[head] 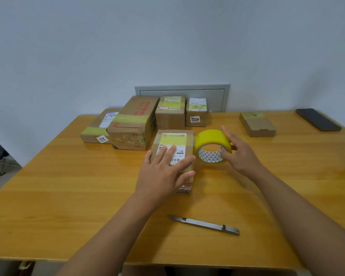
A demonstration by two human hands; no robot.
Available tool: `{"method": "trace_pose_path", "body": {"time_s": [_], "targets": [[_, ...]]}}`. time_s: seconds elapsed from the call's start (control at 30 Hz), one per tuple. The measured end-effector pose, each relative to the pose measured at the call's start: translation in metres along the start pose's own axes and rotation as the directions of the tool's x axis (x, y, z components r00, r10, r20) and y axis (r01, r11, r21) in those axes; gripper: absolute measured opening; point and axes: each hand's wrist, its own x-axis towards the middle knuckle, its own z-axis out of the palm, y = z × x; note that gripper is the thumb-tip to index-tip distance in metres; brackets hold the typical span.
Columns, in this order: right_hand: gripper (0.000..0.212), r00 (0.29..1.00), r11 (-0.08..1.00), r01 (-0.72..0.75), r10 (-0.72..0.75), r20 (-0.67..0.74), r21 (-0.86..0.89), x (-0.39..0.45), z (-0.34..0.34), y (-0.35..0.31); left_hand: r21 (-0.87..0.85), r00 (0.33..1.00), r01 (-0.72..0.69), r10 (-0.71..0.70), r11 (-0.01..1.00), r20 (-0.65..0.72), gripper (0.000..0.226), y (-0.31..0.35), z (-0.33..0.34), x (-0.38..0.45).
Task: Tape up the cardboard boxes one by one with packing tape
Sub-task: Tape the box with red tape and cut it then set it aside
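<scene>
One box (172, 156): my left hand (163, 172) presses flat on it.
Roll (212, 146): my right hand (240, 154) grips it.
Risk: box shifts, tape wrinkles.

The left grip (163, 172) is covering the near half of the small box (174, 148), hiding part of its label. Right of that box, the right grip (240, 154) is masking the tape roll's (212, 148) far side. The table's (68, 196) near edge is running out of view; label print is staying too small to read.
</scene>
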Motion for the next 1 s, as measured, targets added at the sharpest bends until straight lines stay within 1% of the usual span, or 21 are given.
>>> {"method": "trace_pose_path", "body": {"time_s": [0.1, 0.2, 0.27, 0.33, 0.4, 0.47, 0.53, 0.57, 0.63, 0.7, 0.73, 0.8, 0.83, 0.9, 0.93, 1.0], "targets": [[0.078, 1.0, 1.0, 0.008, -0.008, -0.027, 0.017, 0.002, 0.002, -0.005, -0.022, 0.999, 0.025, -0.026, 0.999, -0.037, 0.057, 0.002, 0.002, 0.0], [0.079, 0.997, 0.992, -0.012, 0.022, -0.08, 0.124, 0.009, 0.003, -0.019, -0.073, 0.992, 0.082, -0.088, 0.994, -0.091, 0.055, 0.002, 0.002, -0.001], [0.073, 0.993, 0.98, 0.008, 0.015, -0.117, 0.201, 0.016, 0.004, -0.035, -0.143, 0.976, 0.139, -0.16, 0.98, -0.145, 0.056, 0.001, 0.0, -0.004], [0.06, 0.99, 0.973, 0.055, -0.023, -0.14, 0.225, 0.022, 0.006, -0.051, -0.252, 0.95, 0.204, -0.253, 0.946, -0.182, 0.057, 0.0, -0.004, -0.007], [0.053, 0.989, 0.969, 0.096, -0.067, -0.131, 0.226, 0.027, 0.01, -0.067, -0.379, 0.923, 0.255, -0.341, 0.889, -0.178, 0.059, -0.001, -0.005, -0.011], [0.06, 0.992, 0.965, 0.113, -0.096, -0.083, 0.238, 0.031, 0.017, -0.078, -0.515, 0.895, 0.273, -0.412, 0.812, -0.174, 0.06, -0.003, -0.007, -0.013], [0.07, 0.993, 0.96, 0.119, -0.112, -0.043, 0.252, 0.033, 0.024, -0.083, -0.617, 0.867, 0.273, -0.467, 0.738, -0.175, 0.06, -0.004, -0.006, -0.015], [0.071, 0.994, 0.955, 0.109, -0.104, -0.035, 0.275, 0.034, 0.029, -0.085, -0.661, 0.855, 0.267, -0.488, 0.701, -0.173, 0.059, -0.004, -0.005, -0.016], [0.063, 0.998, 0.932, 0.069, -0.065, -0.025, 0.355, 0.035, 0.039, -0.09, -0.767, 0.842, 0.228, -0.517, 0.599, -0.154, 0.056, -0.004, -0.004, -0.017], [0.046, 0.999, 0.916, 0.038, -0.04, -0.005, 0.399, 0.034, 0.048, -0.094, -0.856, 0.834, 0.201, -0.541, 0.476, -0.105, 0.056, -0.001, -0.004, -0.02], [0.038, 0.999, 0.914, 0.033, -0.035, -0.003, 0.404, 0.033, 0.052, -0.095, -0.879, 0.831, 0.208, -0.552, 0.429, -0.072, 0.061, -0.001, -0.006, -0.021], [0.031, 0.999, 0.907, 0.03, -0.023, -0.022, 0.42, 0.033, 0.057, -0.096, -0.899, 0.819, 0.277, -0.573, 0.339, 0.036, 0.081, -0.008, -0.011, -0.018], [0.031, 0.999, 0.902, 0.03, -0.018, -0.033, 0.43, 0.033, 0.058, -0.097, -0.893, 0.815, 0.337, -0.568, 0.299, 0.117, 0.094, -0.016, -0.014, -0.014], [0.033, 0.999, 0.897, 0.029, -0.013, -0.038, 0.441, 0.033, 0.06, -0.098, -0.851, 0.816, 0.462, -0.496, 0.25, 0.297, 0.115, -0.034, -0.022, -0.004], [0.035, 0.999, 0.896, 0.024, -0.011, -0.032, 0.444, 0.033, 0.06, -0.098, -0.821, 0.813, 0.517, -0.439, 0.241, 0.383, 0.121, -0.042, -0.027, 0.002], [0.037, 1.0, 0.894, 0.015, -0.01, -0.015, 0.448, 0.033, 0.063, -0.099, -0.783, 0.801, 0.583, -0.317, 0.216, 0.509, 0.12, -0.052, -0.034, 0.011]]}}
